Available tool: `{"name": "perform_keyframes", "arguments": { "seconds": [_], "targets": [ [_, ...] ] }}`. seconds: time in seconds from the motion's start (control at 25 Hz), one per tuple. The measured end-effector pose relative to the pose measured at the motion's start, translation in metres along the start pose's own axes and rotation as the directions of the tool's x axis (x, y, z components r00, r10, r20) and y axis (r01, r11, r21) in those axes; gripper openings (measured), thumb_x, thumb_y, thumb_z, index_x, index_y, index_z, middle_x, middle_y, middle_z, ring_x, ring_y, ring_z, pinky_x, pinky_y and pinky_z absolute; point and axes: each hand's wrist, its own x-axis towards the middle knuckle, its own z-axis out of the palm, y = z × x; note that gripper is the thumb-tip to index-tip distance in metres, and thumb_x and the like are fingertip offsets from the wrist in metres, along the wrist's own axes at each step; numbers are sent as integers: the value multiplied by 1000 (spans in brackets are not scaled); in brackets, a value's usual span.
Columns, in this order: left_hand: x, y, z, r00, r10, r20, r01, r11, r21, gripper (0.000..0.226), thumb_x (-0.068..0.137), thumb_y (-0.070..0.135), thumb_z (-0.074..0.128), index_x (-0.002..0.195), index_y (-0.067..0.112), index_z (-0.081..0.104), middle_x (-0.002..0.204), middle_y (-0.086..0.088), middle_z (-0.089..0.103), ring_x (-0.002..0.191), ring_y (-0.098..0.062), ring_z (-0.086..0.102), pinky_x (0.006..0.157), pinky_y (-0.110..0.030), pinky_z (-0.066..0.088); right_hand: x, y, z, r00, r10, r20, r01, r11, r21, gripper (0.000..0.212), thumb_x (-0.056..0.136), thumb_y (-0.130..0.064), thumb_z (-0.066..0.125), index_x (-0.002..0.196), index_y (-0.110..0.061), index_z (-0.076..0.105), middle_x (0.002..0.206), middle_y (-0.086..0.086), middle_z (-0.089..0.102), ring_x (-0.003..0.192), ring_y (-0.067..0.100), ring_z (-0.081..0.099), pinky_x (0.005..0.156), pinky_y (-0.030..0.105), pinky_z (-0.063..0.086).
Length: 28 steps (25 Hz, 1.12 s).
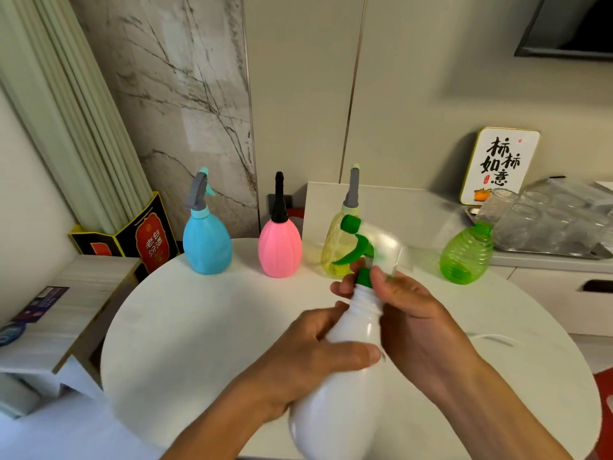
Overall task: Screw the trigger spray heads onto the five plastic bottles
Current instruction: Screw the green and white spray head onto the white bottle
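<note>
The left hand (308,356) is wrapped closed around the white bottle (341,386), held tilted above the near edge of the round table (205,323). The right hand (398,310) has its fingers pinched shut on the green collar (364,277) of the spray head (360,247) at the bottle's neck. Risk: because the bottle is tilted, the collar may cross-thread and jam crooked. The green bottle (466,257) at the table's far right edge has no head yet.

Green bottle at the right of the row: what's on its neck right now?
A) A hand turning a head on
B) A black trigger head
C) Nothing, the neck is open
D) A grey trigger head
C: the green bottle stands apart with a bare open neck, while both hands work on the white bottle, the right hand at its green collar.
</note>
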Motion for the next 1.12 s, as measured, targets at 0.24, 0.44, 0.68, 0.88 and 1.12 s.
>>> {"name": "perform_keyframes", "arguments": {
  "seconds": [0.24, 0.44, 0.68, 0.88, 1.12],
  "targets": [
    [-2, 1, 5, 995, 34, -91, -17, 984, 176, 37, 54, 22, 82, 89, 25, 67, 87, -2, 73, 83, -23, 70, 76, -44, 61, -5, -8, 3, 982, 29, 185, -13, 996, -89, 37, 86, -40, 69, 113, -14, 71, 111, 14, 71, 83, 27, 63, 56, 34, 44],
    [0, 3, -1, 980, -26, 197, 23, 1000, 17, 34, 57, 11, 77, 89, 14, 67, 95, -15, 69, 92, -31, 64, 88, -47, 53, -8, -8, -1, 933, 95, 348, -129, 989, 76, 49, 88, -34, 71, 126, -5, 63, 118, 20, 68, 95, 29, 68, 56, 28, 57],
    [7, 4, -4, 987, 13, 160, -6, 999, -47, 32, 58, 14, 75, 90, 10, 69, 91, -17, 69, 88, -28, 64, 84, -42, 51, -5, 1, 9, 994, 10, 106, -3, 997, -73, 52, 74, -54, 78, 109, -16, 72, 99, 8, 72, 69, 23, 61, 38, 24, 35],
    [8, 0, -1, 996, 48, 79, -46, 999, -24, 31, 60, 19, 76, 88, 9, 70, 88, -14, 69, 86, -26, 65, 80, -38, 52, -5, 1, 13, 999, -29, 44, 36, 984, -172, 48, 77, -53, 74, 105, -15, 72, 95, 3, 72, 67, 21, 62, 49, 34, 25],
    [8, -1, 0, 995, 98, 30, -98, 995, 10, 21, 59, 19, 75, 80, 15, 72, 81, -8, 71, 78, -19, 66, 69, -29, 53, -8, -5, 17, 999, -51, -12, 47, 972, -230, 39, 80, -48, 71, 99, -14, 74, 92, 2, 73, 64, 19, 64, 44, 29, 26]
  ]
}}
